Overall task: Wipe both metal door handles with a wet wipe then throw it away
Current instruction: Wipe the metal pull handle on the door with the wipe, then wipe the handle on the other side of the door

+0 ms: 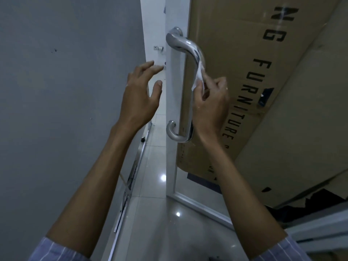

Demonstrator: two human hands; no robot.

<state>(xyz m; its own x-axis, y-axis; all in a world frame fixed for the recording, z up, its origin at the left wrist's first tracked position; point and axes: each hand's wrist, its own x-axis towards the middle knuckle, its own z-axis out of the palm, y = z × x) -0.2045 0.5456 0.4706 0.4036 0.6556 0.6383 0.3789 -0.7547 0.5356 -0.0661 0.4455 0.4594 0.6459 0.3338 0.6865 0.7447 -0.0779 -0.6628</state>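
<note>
A curved metal door handle (185, 45) is fixed to the white frame of a glass door (174, 91), with its lower mount (172, 129) below. My right hand (210, 102) is shut on a white wet wipe (199, 76), which is pressed against the handle's bar about halfway down. My left hand (141, 95) hovers open left of the door edge, fingers spread, touching nothing. A second handle is not clearly visible; a metal part (191, 129) shows behind the glass.
A large cardboard box (254, 81) with black lettering leans behind the glass door on the right. A grey wall (66, 91) fills the left. Glossy floor tiles (160, 213) and a metal floor rail (131, 176) lie below. A small latch (158, 48) sits on the far frame.
</note>
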